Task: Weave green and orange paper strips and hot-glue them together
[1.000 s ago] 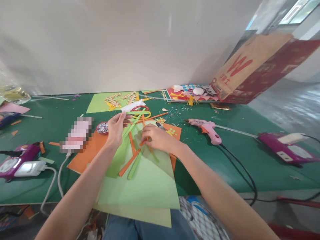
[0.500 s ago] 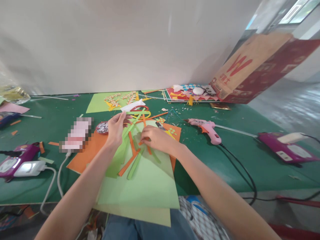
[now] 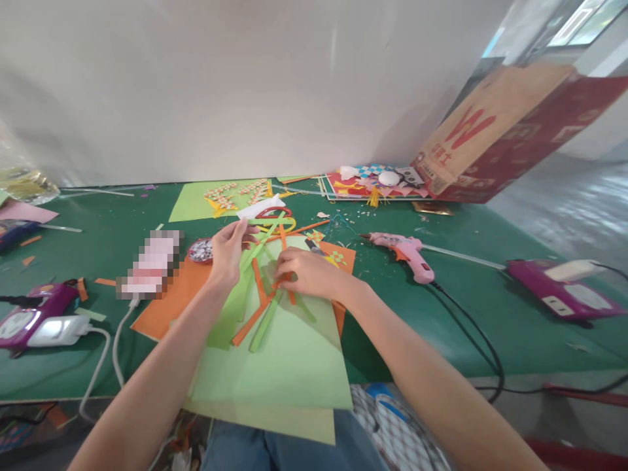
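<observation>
My left hand (image 3: 228,251) is raised above the sheets, thumb and fingers pinching light green paper strips (image 3: 267,222) that cross an upright orange paper strip (image 3: 283,237). Lower and to the right, my right hand (image 3: 312,275) has its fingertips closed at the orange strips; its exact hold is partly hidden. Loose orange strips (image 3: 249,326) and green strips (image 3: 265,327) lie beneath the hands. Under them is a stack of light green paper sheets (image 3: 279,379), overlapping an orange sheet (image 3: 167,307). Scissors with red and yellow handles (image 3: 289,226) lie just behind.
A pink glue gun (image 3: 405,252) with its cord rests to the right, near a purple power strip (image 3: 564,294). A blurred-out phone (image 3: 152,265) on a cable and another purple power strip (image 3: 53,304) lie left. Finished paper crafts (image 3: 383,180) and a paper bag (image 3: 490,137) stand behind.
My right hand has shifted slightly, its fingers moving a little at the orange strips. My left hand and the strips it pinches look unchanged.
</observation>
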The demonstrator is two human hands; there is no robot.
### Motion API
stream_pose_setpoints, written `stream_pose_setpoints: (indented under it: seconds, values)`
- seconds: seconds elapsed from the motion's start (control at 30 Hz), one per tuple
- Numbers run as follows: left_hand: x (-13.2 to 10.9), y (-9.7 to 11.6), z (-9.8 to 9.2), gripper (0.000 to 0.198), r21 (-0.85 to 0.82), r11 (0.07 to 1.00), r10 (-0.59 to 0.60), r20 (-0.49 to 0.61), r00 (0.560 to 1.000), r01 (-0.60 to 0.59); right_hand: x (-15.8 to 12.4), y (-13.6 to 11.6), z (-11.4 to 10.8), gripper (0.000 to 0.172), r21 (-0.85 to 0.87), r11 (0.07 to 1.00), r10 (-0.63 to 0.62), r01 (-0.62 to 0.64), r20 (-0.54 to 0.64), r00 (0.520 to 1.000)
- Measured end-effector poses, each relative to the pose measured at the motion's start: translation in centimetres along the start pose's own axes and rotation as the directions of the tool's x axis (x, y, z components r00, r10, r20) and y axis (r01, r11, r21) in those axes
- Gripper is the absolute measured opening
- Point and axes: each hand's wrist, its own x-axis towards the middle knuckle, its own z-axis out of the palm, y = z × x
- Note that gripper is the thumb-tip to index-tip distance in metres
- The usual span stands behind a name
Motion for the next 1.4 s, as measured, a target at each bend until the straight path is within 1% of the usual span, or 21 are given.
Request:
stream_pose_setpoints:
  seconds: [0.13,0.27,0.57,0.67,0.77,0.83,0.87,0.9,0.97,1.03,1.1,1.17,1.2,1.23,1.27,1.37,1.4]
  values:
    - [0.0,0.0,0.0,0.032,0.003,1.000,0.000,0.002,1.000,0.000,-0.1,-0.1,-0.1,0.015,0.007,1.000,0.006,-0.006,0.015,1.000]
    - [0.0,0.0,0.1,0.035,-0.003,1.000,0.004,0.004,1.000,-0.004,-0.1,-0.4,-0.1,0.020,-0.027,0.999,0.016,-0.017,-0.007,1.000]
    - [0.1,-0.2,0.0,0.035,-0.009,1.000,0.006,0.021,1.000,-0.006,0.3,-0.8,0.3,0.020,-0.105,0.994,0.003,-0.008,-0.049,0.999]
    - [0.1,-0.2,0.0,0.035,-0.007,1.000,0.003,0.023,1.000,-0.003,0.4,-0.8,0.4,0.019,-0.074,0.997,0.019,-0.025,-0.075,0.997]
    - [0.1,-0.2,0.0,0.034,-0.002,1.000,0.004,0.024,1.000,-0.004,0.3,-0.9,0.3,0.017,0.040,0.999,0.035,-0.028,-0.181,0.983]
    - [0.1,-0.1,0.0,0.034,0.006,1.000,0.005,0.023,1.000,-0.006,0.4,-1.0,0.0,0.015,0.176,0.984,0.032,0.023,-0.305,0.952]
    - [0.2,-0.2,0.0,0.034,0.010,1.000,0.006,0.022,1.000,-0.007,0.4,-1.0,-0.2,0.013,0.261,0.964,0.049,0.054,-0.373,0.927]
    - [0.2,-0.2,0.0,0.034,0.015,1.000,0.009,0.024,1.000,-0.009,0.4,-1.0,-0.4,0.012,0.356,0.931,0.089,0.080,-0.436,0.895]
    - [0.2,-0.2,-0.1,0.034,0.023,0.999,0.022,0.039,0.999,-0.022,0.4,-0.8,-0.8,0.010,0.559,0.822,0.241,0.108,-0.513,0.824]
    - [0.1,-0.2,-0.1,0.034,0.039,0.998,0.054,0.073,0.996,-0.057,0.4,-0.3,-1.2,0.009,0.744,0.656,0.429,0.127,-0.506,0.748]
    - [0.0,-0.2,0.0,0.034,0.081,0.990,0.107,0.122,0.987,-0.117,0.4,0.2,-1.5,0.007,0.863,0.475,0.577,0.171,-0.452,0.680]
    - [-0.2,-0.3,0.1,0.034,0.136,0.972,0.166,0.178,0.970,-0.191,0.4,0.7,-1.7,0.008,0.911,0.342,0.655,0.232,-0.408,0.636]
    - [-0.3,-0.3,0.1,0.034,0.161,0.961,0.189,0.206,0.960,-0.224,0.3,0.9,-1.8,0.009,0.917,0.310,0.674,0.252,-0.399,0.621]
    - [-0.4,-0.3,0.2,0.034,0.181,0.951,0.206,0.230,0.951,-0.250,0.3,0.9,-1.9,0.010,0.915,0.308,0.682,0.259,-0.402,0.611]
    - [-0.5,-0.4,0.2,0.034,0.197,0.943,0.218,0.248,0.944,-0.269,0.3,0.9,-1.9,0.010,0.906,0.338,0.683,0.254,-0.422,0.597]
    - [-0.6,-0.4,0.2,0.033,0.227,0.928,0.230,0.272,0.934,-0.295,0.2,0.4,-2.0,0.007,0.844,0.498,0.651,0.197,-0.515,0.558]
    - [-0.6,-0.4,0.2,0.033,0.233,0.925,0.232,0.279,0.932,-0.300,0.2,0.2,-2.0,0.007,0.825,0.534,0.641,0.184,-0.537,0.548]
